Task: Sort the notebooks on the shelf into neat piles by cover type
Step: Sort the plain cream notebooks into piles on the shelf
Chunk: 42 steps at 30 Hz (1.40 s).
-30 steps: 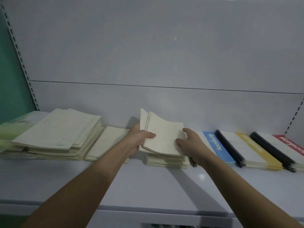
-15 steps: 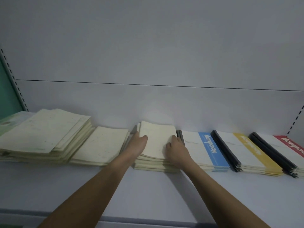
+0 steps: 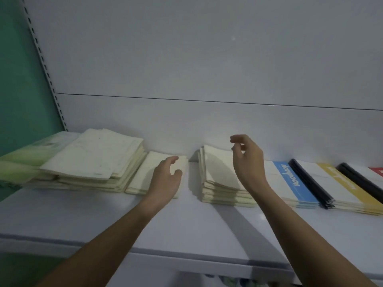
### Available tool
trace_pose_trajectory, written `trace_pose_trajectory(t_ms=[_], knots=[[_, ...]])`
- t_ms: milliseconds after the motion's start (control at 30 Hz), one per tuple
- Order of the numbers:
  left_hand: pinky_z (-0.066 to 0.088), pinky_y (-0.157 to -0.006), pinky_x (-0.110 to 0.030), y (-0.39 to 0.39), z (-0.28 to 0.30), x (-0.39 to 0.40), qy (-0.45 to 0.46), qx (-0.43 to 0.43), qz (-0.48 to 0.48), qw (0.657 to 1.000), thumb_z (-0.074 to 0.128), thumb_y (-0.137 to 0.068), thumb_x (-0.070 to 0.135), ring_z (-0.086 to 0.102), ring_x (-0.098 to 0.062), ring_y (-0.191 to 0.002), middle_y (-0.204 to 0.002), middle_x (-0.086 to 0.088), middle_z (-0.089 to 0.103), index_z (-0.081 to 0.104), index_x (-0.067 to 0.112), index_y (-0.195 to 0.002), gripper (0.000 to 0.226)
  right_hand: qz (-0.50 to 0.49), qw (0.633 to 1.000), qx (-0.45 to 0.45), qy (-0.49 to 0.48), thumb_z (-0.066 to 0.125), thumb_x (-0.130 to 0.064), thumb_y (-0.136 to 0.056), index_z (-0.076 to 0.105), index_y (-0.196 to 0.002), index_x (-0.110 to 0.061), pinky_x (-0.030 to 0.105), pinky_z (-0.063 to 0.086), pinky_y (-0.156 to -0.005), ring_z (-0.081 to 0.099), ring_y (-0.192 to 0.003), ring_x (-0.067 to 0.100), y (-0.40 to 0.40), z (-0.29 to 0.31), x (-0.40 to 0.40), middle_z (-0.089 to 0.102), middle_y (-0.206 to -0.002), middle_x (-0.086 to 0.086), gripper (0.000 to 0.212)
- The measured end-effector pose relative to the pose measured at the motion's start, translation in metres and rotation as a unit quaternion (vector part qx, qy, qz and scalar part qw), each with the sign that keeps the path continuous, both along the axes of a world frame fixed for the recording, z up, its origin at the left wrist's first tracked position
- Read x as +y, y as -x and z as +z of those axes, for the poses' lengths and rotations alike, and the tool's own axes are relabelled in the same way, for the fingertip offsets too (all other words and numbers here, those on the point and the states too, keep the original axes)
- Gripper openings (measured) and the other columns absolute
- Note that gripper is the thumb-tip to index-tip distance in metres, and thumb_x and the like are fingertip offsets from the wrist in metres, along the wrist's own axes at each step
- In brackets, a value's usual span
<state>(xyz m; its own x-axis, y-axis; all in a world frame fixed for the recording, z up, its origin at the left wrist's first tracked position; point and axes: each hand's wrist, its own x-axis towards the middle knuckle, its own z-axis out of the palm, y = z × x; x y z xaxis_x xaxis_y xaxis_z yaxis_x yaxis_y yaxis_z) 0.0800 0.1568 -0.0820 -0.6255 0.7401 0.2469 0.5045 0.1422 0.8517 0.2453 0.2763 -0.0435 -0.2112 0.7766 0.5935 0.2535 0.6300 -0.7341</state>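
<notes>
A row of notebook piles is set along the back of the shelf (image 3: 186, 230). A sprawling pile (image 3: 93, 160) is placed at the left, a thin pile (image 3: 149, 172) just beside it, a taller pile (image 3: 219, 179) right of a gap, and banded notebook piles (image 3: 294, 183) at the right.

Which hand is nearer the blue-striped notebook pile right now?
Right. The right hand hovers above the cream pile, just left of the blue-striped notebook pile. The left hand is farther left, over the thin cream stack.
</notes>
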Motion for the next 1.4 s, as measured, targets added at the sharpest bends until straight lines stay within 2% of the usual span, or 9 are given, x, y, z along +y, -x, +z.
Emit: trace_pose_trajectory(t_ms=[100, 267, 400, 567, 800, 1067, 1133, 1267, 1400], knots=[[0.041, -0.102, -0.030, 0.015, -0.030, -0.048, -0.028, 0.066, 0.014, 0.997, 0.050, -0.092, 0.005, 0.049, -0.011, -0.122, -0.127, 0.011, 0.056, 0.057, 0.025, -0.126, 0.039, 0.058, 0.998, 0.015, -0.014, 0.044, -0.009, -0.095, 0.064, -0.105, -0.017, 0.029, 0.050, -0.080, 0.061, -0.090, 0.009, 0.035, -0.005, -0.043, 0.067, -0.099, -0.007, 0.024], [0.047, -0.086, -0.024, 0.057, -0.049, -0.098, -0.035, 0.092, 0.043, 0.994, 0.053, -0.090, 0.001, 0.059, -0.008, -0.101, -0.104, 0.013, 0.064, 0.064, 0.027, -0.102, 0.031, 0.152, 0.967, -0.191, -0.079, 0.049, -0.025, -0.097, 0.058, -0.123, -0.019, 0.029, 0.044, -0.088, 0.054, -0.107, 0.013, 0.099, -0.049, -0.097, 0.060, -0.120, -0.003, 0.028], [0.045, -0.075, -0.017, 0.070, -0.050, -0.110, -0.071, -0.038, 0.070, 0.994, 0.054, -0.091, 0.002, 0.063, -0.015, -0.090, -0.090, 0.005, 0.069, 0.065, 0.022, -0.082, 0.025, 0.110, 0.929, -0.340, -0.098, 0.046, -0.053, -0.094, 0.044, -0.139, -0.018, 0.036, 0.034, -0.105, 0.040, -0.131, 0.022, 0.137, -0.078, -0.106, 0.045, -0.144, 0.001, 0.057], [0.056, -0.079, -0.042, 0.073, -0.050, -0.109, -0.092, -0.104, 0.092, 0.986, 0.050, -0.089, 0.001, 0.066, -0.019, -0.078, -0.074, 0.004, 0.069, 0.065, 0.015, -0.069, 0.028, 0.072, 0.880, -0.461, -0.094, 0.033, -0.074, -0.088, 0.028, -0.148, -0.023, 0.045, 0.019, -0.115, 0.024, -0.143, 0.025, 0.155, -0.094, -0.105, 0.028, -0.156, 0.000, 0.078], [0.053, -0.067, -0.040, 0.076, -0.052, -0.114, -0.100, -0.144, 0.081, 0.981, 0.048, -0.089, 0.003, 0.062, -0.024, -0.066, -0.068, -0.003, 0.065, 0.060, 0.015, -0.064, 0.030, 0.026, 0.917, -0.339, -0.210, 0.027, -0.053, -0.097, 0.062, -0.120, -0.022, 0.038, 0.047, -0.080, 0.063, -0.102, 0.024, 0.123, -0.100, -0.120, 0.068, -0.112, -0.001, 0.052], [0.057, -0.060, -0.034, 0.062, -0.040, -0.110, -0.074, -0.189, -0.021, 0.979, 0.047, -0.099, 0.023, 0.067, -0.022, -0.063, -0.086, -0.012, 0.071, 0.067, 0.010, -0.092, 0.025, 0.009, 0.941, -0.273, -0.198, 0.024, -0.045, -0.102, 0.061, -0.098, -0.023, 0.032, 0.038, -0.054, 0.057, -0.067, 0.024, 0.109, -0.087, -0.136, 0.065, -0.078, -0.002, 0.043], [0.060, -0.074, -0.041, 0.053, -0.032, -0.102, -0.037, -0.317, -0.095, 0.943, 0.041, -0.099, 0.050, 0.071, -0.027, -0.083, -0.102, -0.011, 0.072, 0.067, 0.019, -0.107, 0.041, 0.040, 0.943, -0.268, -0.191, 0.024, -0.046, -0.102, 0.060, -0.099, -0.025, 0.033, 0.041, -0.057, 0.057, -0.071, 0.022, 0.100, -0.086, -0.137, 0.066, -0.083, -0.005, 0.041], [0.051, -0.090, -0.056, 0.056, -0.009, -0.080, -0.020, -0.583, -0.237, 0.777, 0.031, -0.093, 0.070, 0.064, -0.034, -0.100, -0.128, -0.020, 0.062, 0.058, 0.013, -0.131, 0.073, 0.104, 0.939, -0.247, -0.213, 0.031, -0.046, -0.099, 0.065, -0.118, -0.020, 0.033, 0.048, -0.064, 0.063, -0.088, 0.024, 0.074, -0.074, -0.131, 0.072, -0.101, 0.000, 0.046], [0.058, -0.060, -0.039, 0.050, 0.022, -0.070, -0.011, -0.577, -0.202, 0.791, 0.044, -0.099, 0.017, 0.066, -0.031, -0.084, -0.106, -0.020, 0.068, 0.057, -0.001, -0.122, 0.032, 0.151, 0.921, -0.296, -0.204, 0.028, -0.053, -0.099, 0.059, -0.129, -0.021, 0.036, 0.049, -0.082, 0.059, -0.109, 0.022, 0.058, -0.056, -0.115, 0.066, -0.123, 0.000, 0.054]])
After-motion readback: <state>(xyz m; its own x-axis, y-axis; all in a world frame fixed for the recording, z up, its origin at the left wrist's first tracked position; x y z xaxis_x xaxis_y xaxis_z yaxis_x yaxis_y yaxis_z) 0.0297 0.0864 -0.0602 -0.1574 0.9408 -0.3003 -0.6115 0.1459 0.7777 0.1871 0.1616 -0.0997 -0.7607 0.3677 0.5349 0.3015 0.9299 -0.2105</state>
